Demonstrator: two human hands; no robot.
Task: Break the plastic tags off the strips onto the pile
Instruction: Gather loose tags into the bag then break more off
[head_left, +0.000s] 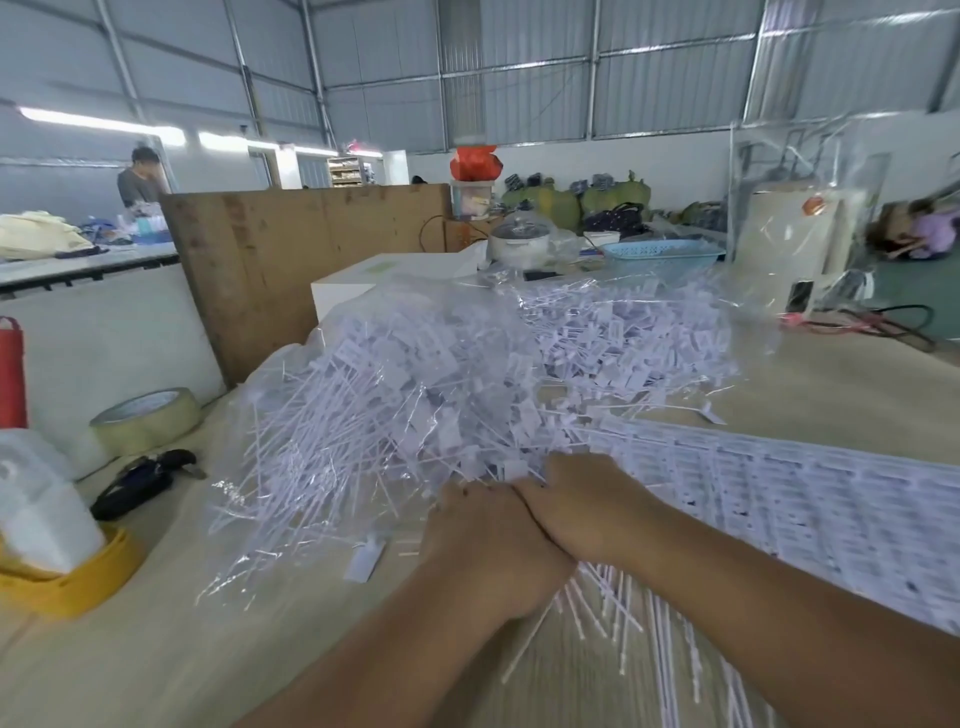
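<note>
Together, the left hand (493, 540) and right hand (582, 514) press side by side at the near edge of the pile (467, 374), fingers curled down and forward; each seems to grip part of a strip (597, 618) whose thin white stems fan out beneath the wrists toward six o'clock, though the fingertips are buried among the tags and the exact hold cannot be told. At three o'clock from the hands, a broad sheet of unbroken strips (810, 509) lies flat, its rows of tags blurred, reaching to the right edge of the view. At twelve o'clock the pile of loose white tags and stems heaps up on clear plastic film (270, 499), which spreads over the tan table (171, 639). One loose tag (366, 561) lies on the table at nine o'clock from the hands. Farther out at nine to ten o'clock sit a dark tool (140, 480), a tape roll (148, 421) and a yellow holder (67, 577). A blue basket (660, 254) stands beyond the pile at one o'clock.
</note>
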